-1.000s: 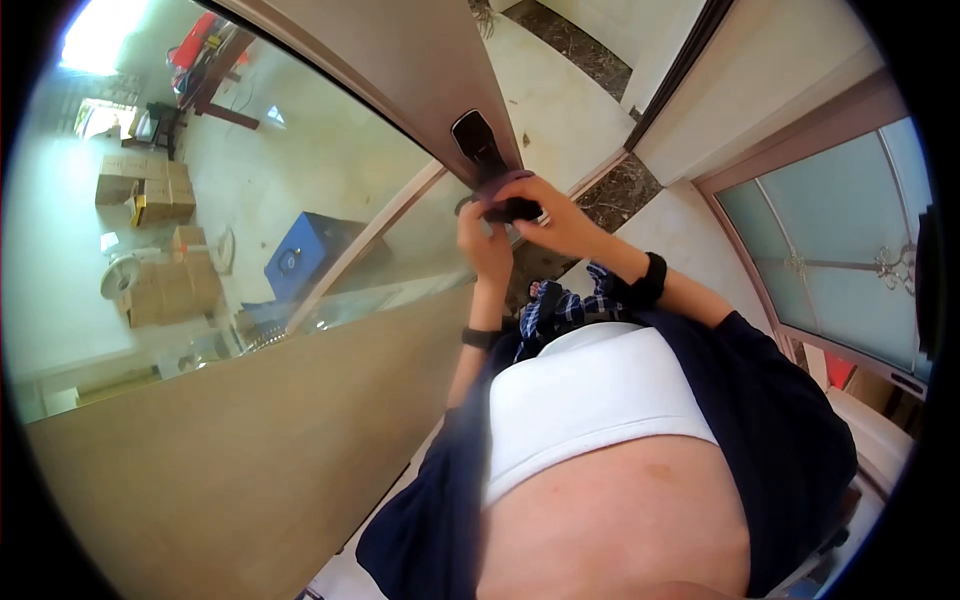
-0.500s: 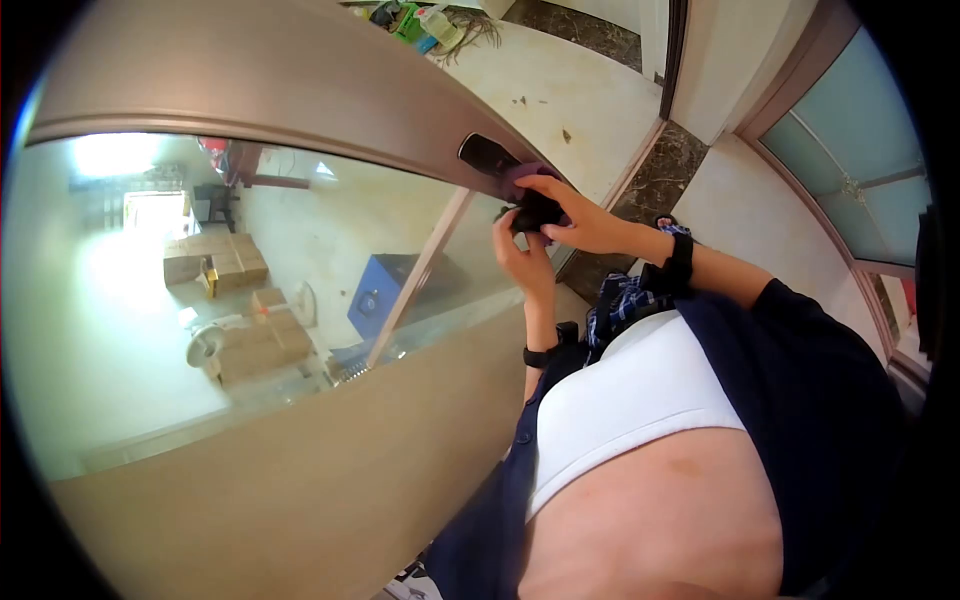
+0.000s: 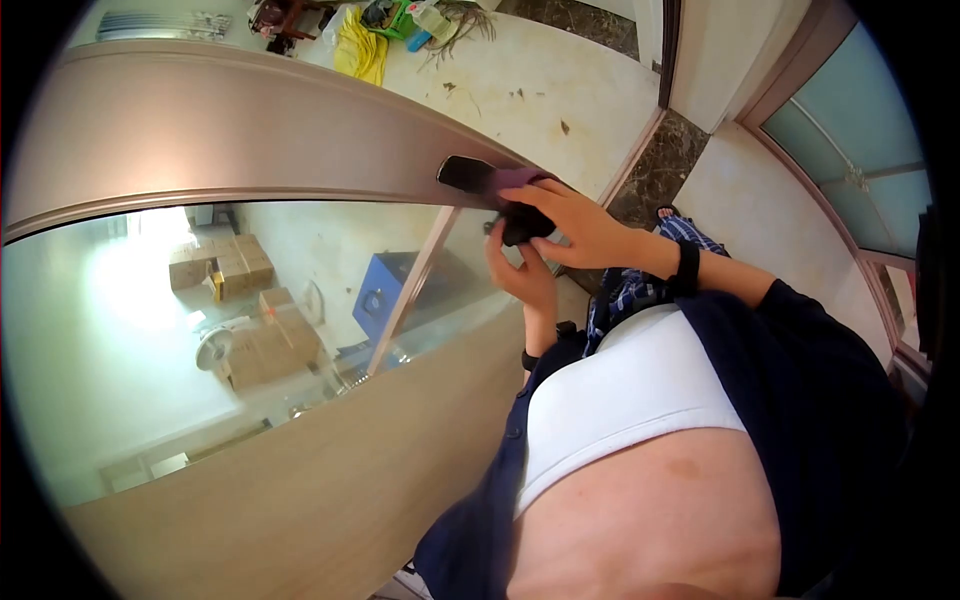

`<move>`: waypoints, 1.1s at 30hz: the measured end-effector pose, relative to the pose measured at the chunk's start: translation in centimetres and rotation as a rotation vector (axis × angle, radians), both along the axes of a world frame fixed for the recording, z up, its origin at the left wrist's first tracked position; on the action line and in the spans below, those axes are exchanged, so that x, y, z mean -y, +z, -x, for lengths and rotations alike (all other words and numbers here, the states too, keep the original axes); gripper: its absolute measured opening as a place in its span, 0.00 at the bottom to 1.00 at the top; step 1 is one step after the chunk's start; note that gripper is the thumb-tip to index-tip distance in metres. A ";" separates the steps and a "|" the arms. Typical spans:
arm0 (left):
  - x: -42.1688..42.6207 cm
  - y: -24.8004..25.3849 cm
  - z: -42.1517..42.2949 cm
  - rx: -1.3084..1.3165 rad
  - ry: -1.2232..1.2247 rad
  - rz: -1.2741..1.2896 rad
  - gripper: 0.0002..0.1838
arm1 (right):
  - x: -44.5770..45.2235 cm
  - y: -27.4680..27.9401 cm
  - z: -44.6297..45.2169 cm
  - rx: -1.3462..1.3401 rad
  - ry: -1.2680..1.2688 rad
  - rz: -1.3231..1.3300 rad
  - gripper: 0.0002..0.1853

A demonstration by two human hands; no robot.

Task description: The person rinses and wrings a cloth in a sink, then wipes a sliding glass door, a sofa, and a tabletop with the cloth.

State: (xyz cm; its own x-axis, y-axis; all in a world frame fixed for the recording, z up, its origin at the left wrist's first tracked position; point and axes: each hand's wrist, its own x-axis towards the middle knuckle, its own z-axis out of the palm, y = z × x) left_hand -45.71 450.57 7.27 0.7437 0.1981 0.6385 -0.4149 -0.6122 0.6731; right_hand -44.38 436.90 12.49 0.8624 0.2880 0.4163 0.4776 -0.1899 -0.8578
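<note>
A framed glass door (image 3: pixel 250 130) stands in front of me, with a dark oblong handle plate (image 3: pixel 466 174) on its metal frame. My right hand (image 3: pixel 580 225) is closed around a purple cloth (image 3: pixel 518 181) at the door's edge, beside the plate. Below the cloth is a black object (image 3: pixel 524 222), which looks like a door handle. My left hand (image 3: pixel 524 277) has its thumb and fingertips pressed at the black object's lower left side. The fingers partly hide both the cloth and the black object.
Through the glass show cardboard boxes (image 3: pixel 270 350), a white fan (image 3: pixel 213 350) and a blue box (image 3: pixel 385 290). Beyond the door lie a yellow bag (image 3: pixel 361 48) and a green basket (image 3: pixel 398 22). Another glass-paned door (image 3: pixel 850 140) is at the right.
The view has shifted, and the door frame now lies more level across it. My hands stay together at the door's edge, with the fingers slightly shifted on the cloth and black object.
</note>
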 end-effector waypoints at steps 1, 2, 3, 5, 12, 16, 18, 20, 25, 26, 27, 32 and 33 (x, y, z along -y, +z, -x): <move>0.2 0.5 -0.2 0.027 0.030 0.002 0.18 | -0.5 0.5 0.1 -0.004 -0.033 0.039 0.29; 0.4 1.0 -0.3 0.054 0.059 0.001 0.18 | -0.9 0.8 0.2 -0.007 -0.068 0.077 0.29; 0.4 1.4 -0.6 0.078 0.078 -0.058 0.17 | -1.6 0.2 0.1 0.149 -0.181 0.124 0.29; -0.2 0.7 -0.6 0.016 -0.005 -0.096 0.16 | -1.9 -0.1 0.4 0.096 -0.231 0.184 0.28; -0.3 -1.0 -0.6 -0.025 -0.059 -0.055 0.18 | -0.4 0.2 -0.5 -0.033 -0.153 0.191 0.26; -0.9 -2.0 -0.2 0.088 0.051 -0.174 0.20 | 0.7 -0.3 -0.8 0.027 -0.058 0.105 0.24; -0.5 -1.1 -0.3 0.244 0.128 -0.189 0.19 | 1.0 0.5 -1.0 0.106 -0.053 0.024 0.24; 0.0 0.7 -1.0 0.266 0.069 -0.168 0.19 | 1.5 2.2 -1.4 0.150 -0.051 -0.005 0.24; 0.0 0.5 -2.6 0.185 0.099 -0.521 0.19 | 1.6 -0.3 -3.7 0.021 -0.106 -0.129 0.22; 0.1 0.0 -2.7 0.186 0.132 -0.645 0.21 | 1.7 -1.4 -4.1 -0.035 -0.097 -0.080 0.22; 0.3 -0.9 -2.2 0.058 0.138 -0.641 0.20 | 2.0 -2.2 -4.2 -0.092 -0.084 -0.032 0.21; 0.9 -1.3 -1.4 0.033 0.045 -0.511 0.21 | 2.2 -3.5 -5.0 -0.040 -0.056 -0.010 0.17; 1.1 -0.7 -1.6 0.087 0.045 -0.495 0.23 | 2.2 -2.9 -5.2 0.004 -0.085 -0.087 0.18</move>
